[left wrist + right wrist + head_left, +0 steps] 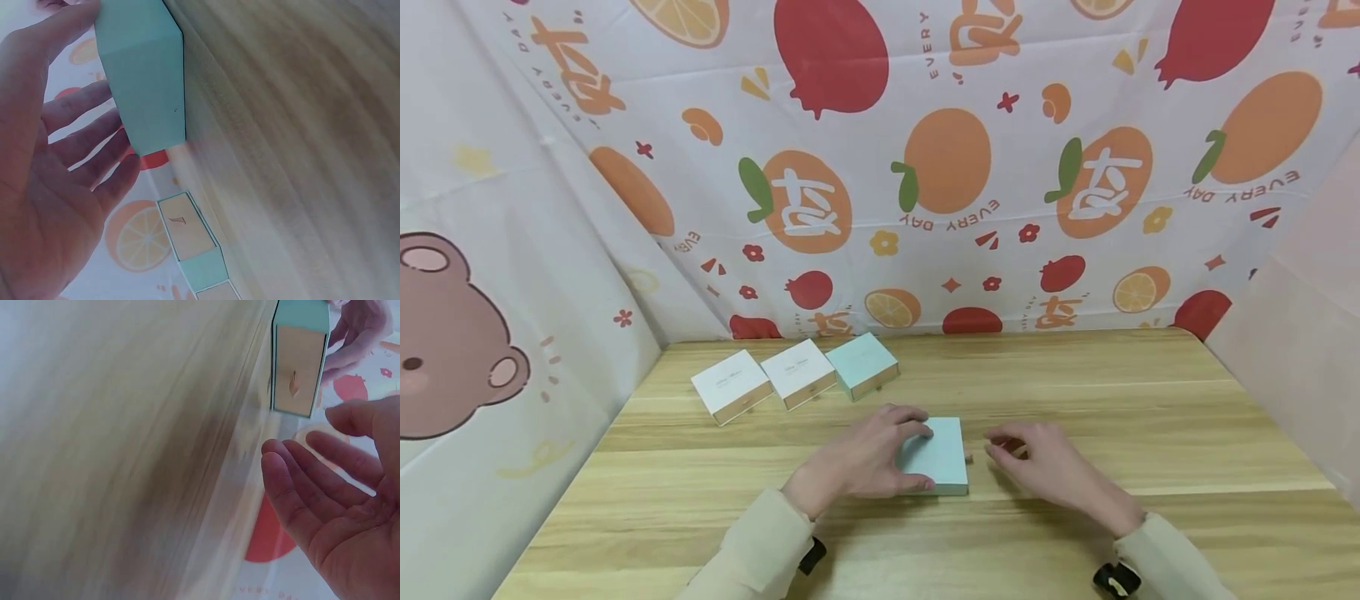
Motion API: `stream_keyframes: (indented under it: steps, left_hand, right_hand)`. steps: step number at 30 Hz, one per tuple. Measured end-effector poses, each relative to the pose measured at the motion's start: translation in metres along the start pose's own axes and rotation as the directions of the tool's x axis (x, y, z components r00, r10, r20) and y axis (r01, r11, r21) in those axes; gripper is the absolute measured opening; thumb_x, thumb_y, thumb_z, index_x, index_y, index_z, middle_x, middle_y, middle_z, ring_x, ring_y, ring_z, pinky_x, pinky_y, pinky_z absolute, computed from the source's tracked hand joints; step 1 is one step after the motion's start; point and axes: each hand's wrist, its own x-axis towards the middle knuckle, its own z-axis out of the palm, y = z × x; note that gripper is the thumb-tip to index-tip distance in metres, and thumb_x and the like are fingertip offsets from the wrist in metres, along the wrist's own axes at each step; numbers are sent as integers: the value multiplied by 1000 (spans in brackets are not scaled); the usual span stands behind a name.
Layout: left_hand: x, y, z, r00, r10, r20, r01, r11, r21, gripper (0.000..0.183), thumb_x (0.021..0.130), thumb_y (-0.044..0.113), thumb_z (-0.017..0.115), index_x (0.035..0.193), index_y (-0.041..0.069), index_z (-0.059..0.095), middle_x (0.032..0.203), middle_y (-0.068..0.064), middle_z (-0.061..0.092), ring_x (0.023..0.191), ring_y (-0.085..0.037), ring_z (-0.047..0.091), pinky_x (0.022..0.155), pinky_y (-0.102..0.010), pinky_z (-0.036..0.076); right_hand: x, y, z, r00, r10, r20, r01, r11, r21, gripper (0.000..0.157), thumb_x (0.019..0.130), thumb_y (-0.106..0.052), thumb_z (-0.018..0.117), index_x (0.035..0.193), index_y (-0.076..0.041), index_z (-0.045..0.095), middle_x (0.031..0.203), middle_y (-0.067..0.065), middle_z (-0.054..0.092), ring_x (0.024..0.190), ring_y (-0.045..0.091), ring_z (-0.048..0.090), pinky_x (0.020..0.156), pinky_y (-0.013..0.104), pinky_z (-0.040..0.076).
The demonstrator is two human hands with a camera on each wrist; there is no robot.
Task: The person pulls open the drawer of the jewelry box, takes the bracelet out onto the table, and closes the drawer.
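Note:
A mint-green drawer box lies flat on the wooden table in front of the person. My left hand holds it from the left, thumb along the near edge and fingers over the far part. Facing right is the box's tan drawer front, which carries a small tan pull tab. Just off that side hovers my right hand, loosely curved and holding nothing. In the left wrist view, the green box sits between the thumb and the other fingers.
Farther back at the left stand two white drawer boxes and another mint box, side by side. The wooden table ends at a fruit-print cloth. More cloth hangs on the left and right.

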Motion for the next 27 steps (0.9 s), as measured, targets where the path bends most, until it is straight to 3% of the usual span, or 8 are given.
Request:
stream_keyframes:
  steps: [8, 18, 27]
  left_hand:
    - [-7, 2, 2, 1000, -27, -8, 27, 999, -17, 61, 84, 58, 77, 130, 20, 68, 148, -2, 57, 139, -23, 52, 113, -43, 47]
    - [-7, 3, 0, 999, -40, 10, 41, 998, -38, 59, 84, 55, 79, 128, 18, 68, 147, -2, 57, 137, -23, 52, 111, -43, 49]
    - [-10, 3, -2, 998, -51, 24, 51, 998, -29, 59, 84, 58, 77, 128, 20, 69, 146, -1, 57, 135, -21, 52, 110, -42, 50]
  right_hand:
    - [5, -10, 5, 997, 76, 26, -78, 992, 96, 23, 98, -18, 67, 115, -5, 75, 102, 0, 77, 91, 9, 70, 78, 20, 57]
    - [10, -16, 18, 989, 142, 48, -149, 966, 212, 18, 94, -16, 71, 109, -6, 77, 98, 1, 76, 86, 7, 67, 72, 20, 55]
    - [16, -27, 27, 980, 195, 42, -199, 958, 206, 12, 91, -11, 72, 101, -11, 79, 91, -1, 76, 82, 7, 65, 70, 21, 53]
